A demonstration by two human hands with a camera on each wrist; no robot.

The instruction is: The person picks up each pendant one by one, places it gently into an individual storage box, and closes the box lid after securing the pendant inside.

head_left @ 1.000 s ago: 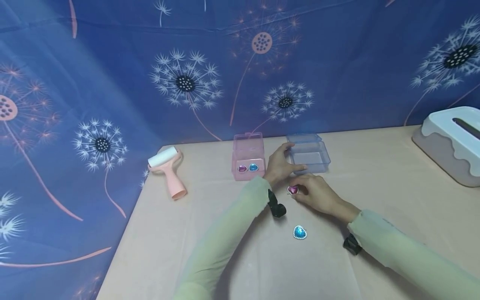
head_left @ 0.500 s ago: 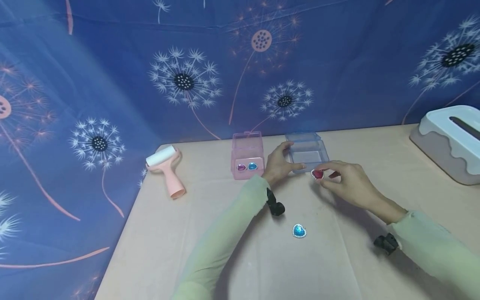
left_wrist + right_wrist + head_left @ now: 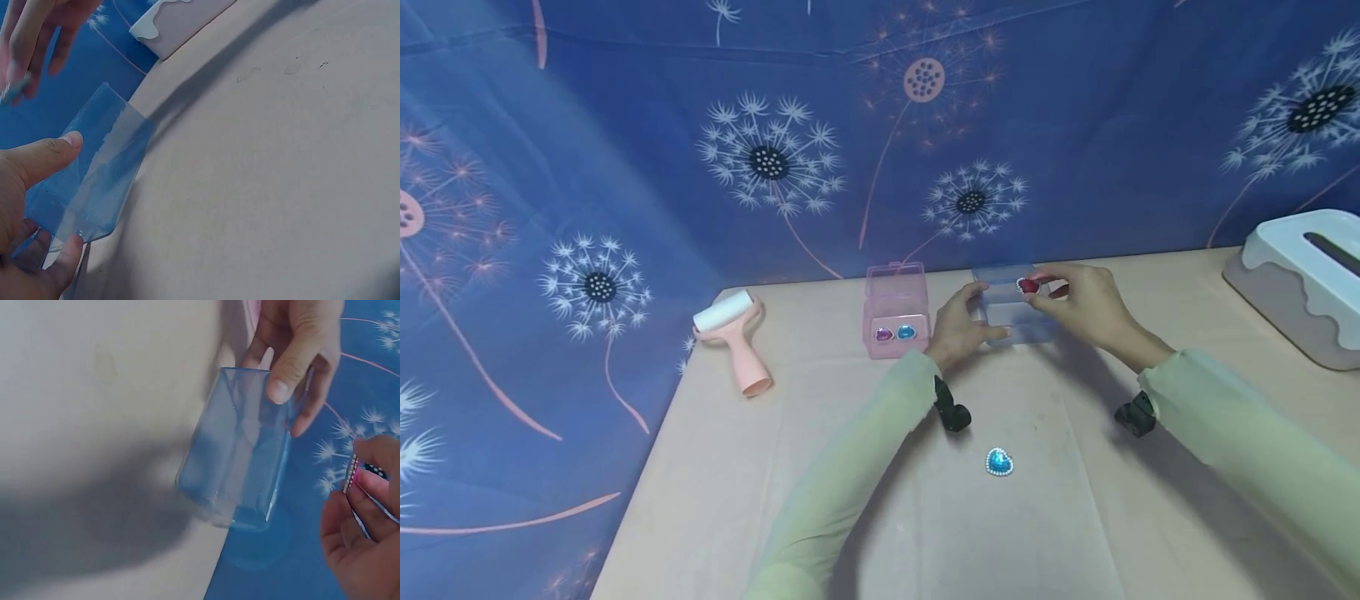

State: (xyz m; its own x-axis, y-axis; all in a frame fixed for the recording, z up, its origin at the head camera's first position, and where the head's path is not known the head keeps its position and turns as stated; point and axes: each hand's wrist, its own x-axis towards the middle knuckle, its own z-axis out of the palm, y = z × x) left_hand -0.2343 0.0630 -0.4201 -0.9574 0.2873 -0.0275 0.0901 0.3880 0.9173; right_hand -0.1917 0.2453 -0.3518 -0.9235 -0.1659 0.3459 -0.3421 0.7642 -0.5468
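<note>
In the head view, my left hand [image 3: 957, 332] grips the left side of an open clear blue plastic box [image 3: 1017, 335]. The left wrist view shows the thumb on the wall of this box [image 3: 115, 169] and fingers at its far edge. My right hand [image 3: 1093, 304] pinches a pinkish-red heart gem [image 3: 1028, 286] with a pale beaded rim, held above the blue box. Seen from the right wrist, the gem [image 3: 352, 474] is edge-on between thumb and fingers. A blue heart gem [image 3: 999, 462] with a beaded rim lies on the table in front of the hands.
Left of the blue box stands an open pink box [image 3: 897, 293] holding a purple-pink gem [image 3: 883, 335] and a blue gem [image 3: 906, 332]. A pink-handled lint roller [image 3: 741, 354] lies at the left. At the right edge is a white-topped tissue box [image 3: 1292, 283].
My right hand lifts the pinkish-red heart gem from near the left wrist, first rightward, then back and up over the blue box. The left hand stays on the box.
</note>
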